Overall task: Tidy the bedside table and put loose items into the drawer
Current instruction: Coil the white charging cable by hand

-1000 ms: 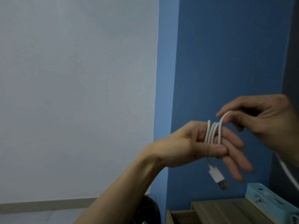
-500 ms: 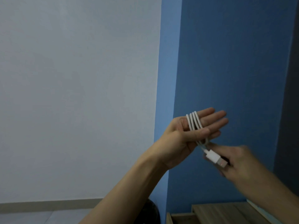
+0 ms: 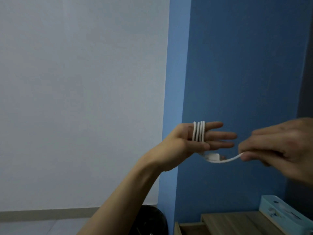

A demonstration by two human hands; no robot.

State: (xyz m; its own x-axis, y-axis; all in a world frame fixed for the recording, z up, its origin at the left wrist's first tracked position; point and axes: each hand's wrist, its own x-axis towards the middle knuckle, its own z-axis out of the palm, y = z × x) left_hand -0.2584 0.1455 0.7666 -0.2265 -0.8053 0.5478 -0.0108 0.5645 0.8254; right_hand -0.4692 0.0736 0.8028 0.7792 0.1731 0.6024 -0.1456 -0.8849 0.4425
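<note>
Little of the wooden tabletop [image 3: 237, 221] showed, low and right, carrying a pale blue box [image 3: 281, 216]. Well above it, the left hand [image 3: 183, 145] held its fingers [image 3: 220, 136] straight, with four turns of white cable [image 3: 199, 131] wound round them. The right hand [image 3: 279, 150], blurred, pinched the free length to the right. The plug [image 3: 213, 156] hung beneath the left palm. Coiling seemed the step in hand. The next move probably called for another turn, then lowering the bundle to the drawer, which was not clearly visible.

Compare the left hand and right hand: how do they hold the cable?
The left hand has straight fingers with the cable looped around them; the right hand curls its fingers and pinches the cable's loose stretch. The left hand looks sharp, the right blurred. Both touch one cable.
</note>
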